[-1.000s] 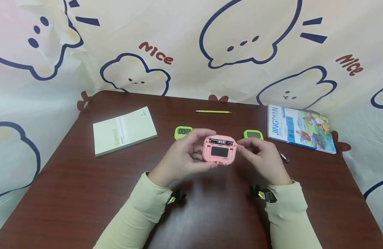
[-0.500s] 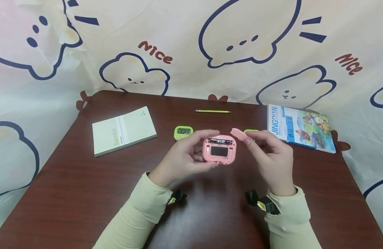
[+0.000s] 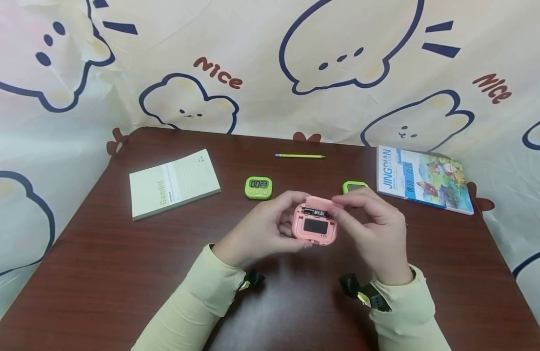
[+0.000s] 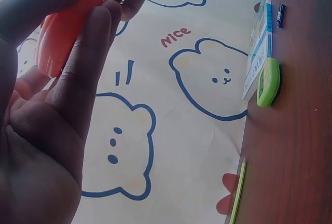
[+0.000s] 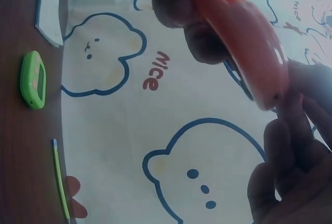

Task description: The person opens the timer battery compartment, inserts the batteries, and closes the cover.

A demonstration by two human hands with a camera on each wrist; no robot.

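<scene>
My left hand [image 3: 263,226] grips a pink timer [image 3: 314,226] by its left side, holding it above the table. The timer's back faces up, with a dark rectangle in the middle and a battery [image 3: 315,212] lying in the slot along the top. A small pink battery cover [image 3: 318,202] is pinched in my right hand [image 3: 377,229], tilted over the slot at the timer's top edge. In the left wrist view, the pink timer [image 4: 57,42] appears edge-on between thumb and fingers. The right wrist view has the pink timer [image 5: 249,42] between both hands.
Behind the hands are a green timer [image 3: 258,188] and another green timer [image 3: 354,186], partly hidden by my right hand. A pencil [image 3: 300,156], a notebook [image 3: 175,185] and a picture book [image 3: 423,179] lie farther back. A loose battery [image 4: 280,16] lies near the book.
The right hand first drew away from the timer, showing the pink cover, then brought it left over the battery slot. The pink timer has shifted slightly down and right.
</scene>
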